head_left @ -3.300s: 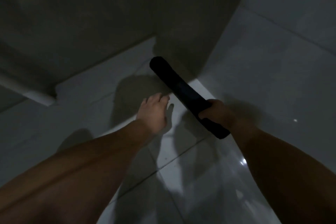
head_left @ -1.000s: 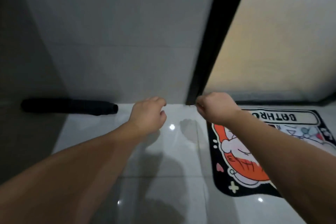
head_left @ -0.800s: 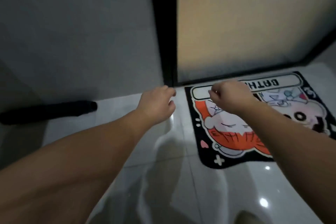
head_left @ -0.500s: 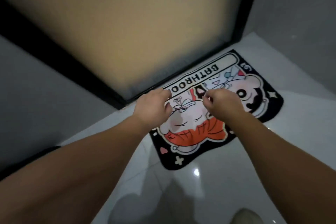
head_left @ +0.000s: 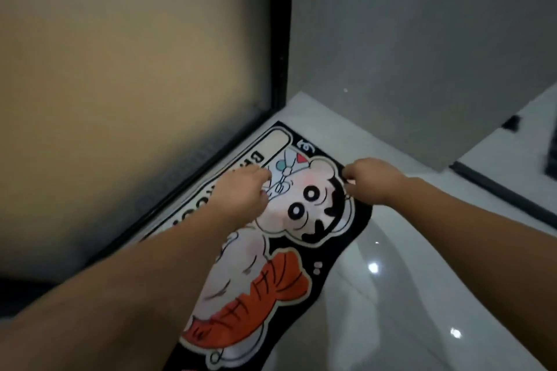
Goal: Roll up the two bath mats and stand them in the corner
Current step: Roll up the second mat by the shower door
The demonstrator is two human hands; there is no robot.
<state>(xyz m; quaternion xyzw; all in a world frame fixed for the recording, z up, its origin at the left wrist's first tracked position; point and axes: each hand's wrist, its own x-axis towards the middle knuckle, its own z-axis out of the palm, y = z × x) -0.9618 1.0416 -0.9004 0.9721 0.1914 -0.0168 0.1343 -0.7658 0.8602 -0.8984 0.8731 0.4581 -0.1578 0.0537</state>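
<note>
A cartoon bath mat (head_left: 304,220) with a black border, an orange-and-white figure and lettering lies flat on the white floor, along the foot of a frosted door. My left hand (head_left: 245,193) hovers over the mat's far part with its fingers curled in and nothing in them. My right hand (head_left: 373,184) is also curled, above the mat's far right edge; no grip on the mat shows. My left forearm covers part of the lettering. The rolled dark mat is out of view.
A frosted glass door (head_left: 126,69) in a black frame (head_left: 281,39) stands just behind the mat. A grey wall (head_left: 422,54) meets it at the corner. Glossy white tiles (head_left: 422,295) spread to the right, crossed by a black floor strip (head_left: 497,194).
My right hand let go of the rolled dark mat, which was left lying by the wall. My view swung right to the cartoon mat and both curled hands moved over its far end.
</note>
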